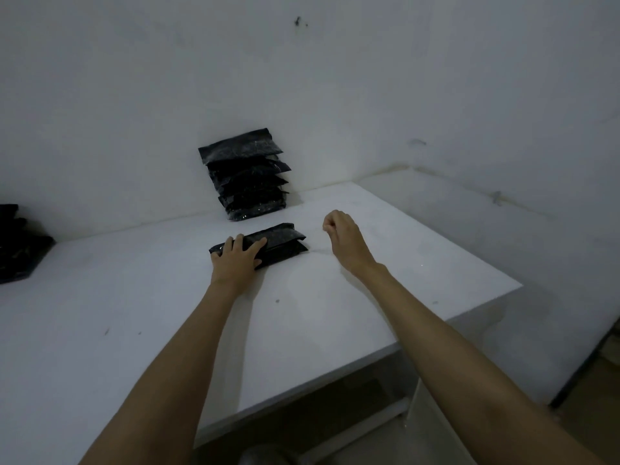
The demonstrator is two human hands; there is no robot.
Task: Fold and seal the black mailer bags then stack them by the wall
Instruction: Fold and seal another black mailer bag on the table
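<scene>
A folded black mailer bag (281, 245) lies flat on the white table (134, 297), just in front of the stack. My left hand (236, 260) presses down on the bag's left end with fingers spread flat. My right hand (342, 234) hovers to the right of the bag with its fingers curled in, holding nothing that I can see. A stack of several folded black mailer bags (250, 176) leans against the white wall behind the bag.
Another pile of black bags (18, 245) sits at the table's far left edge of view. The table's right edge (486, 297) drops off to the floor, with a low ledge along the right wall.
</scene>
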